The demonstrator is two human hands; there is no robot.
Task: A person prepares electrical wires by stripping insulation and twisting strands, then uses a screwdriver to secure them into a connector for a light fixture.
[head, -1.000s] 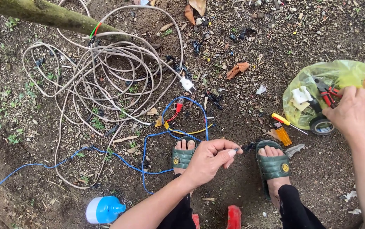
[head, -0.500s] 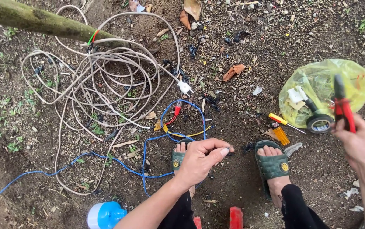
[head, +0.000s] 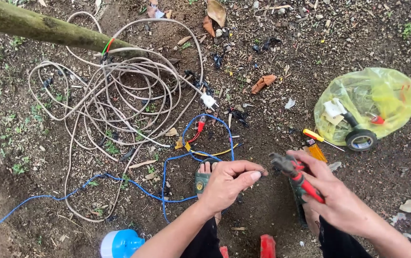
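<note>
Bare brown soil littered with dead leaves (head: 272, 43) fills the whole view, and at eleven o'clock a mossy green tree trunk (head: 38, 27) slants across the corner. Just below it, from ten o'clock towards the centre, sprawls a big loose tangle of beige electrical cable (head: 119, 100), its white plug (head: 209, 101) lying at the inner end. Over at two o'clock sits a crumpled translucent yellow plastic bag (head: 373, 95), with a black roll of tape (head: 361, 140) at its lower edge. A thin blue wire (head: 119, 180) snakes from eight o'clock up to a loop near the centre, right above the toes of a foot in a dark green sandal (head: 200, 179). At seven o'clock, on the bottom edge, a blue-and-white bulb-shaped lamp (head: 119, 243) peeks in.

Now the hands! The left hand (head: 227, 184), at six o'clock, is curled, thumb and fingers pressed together, pinching something tiny at its tip (too small to tell what). The right hand (head: 334, 196), at five o'clock, is wrapped around the red-handled pliers (head: 296, 174), nose pointing at the left fingertips, just beside them. Between the pliers and the bag, a small yellow-handled screwdriver (head: 321, 139) lies on the dirt.
</note>
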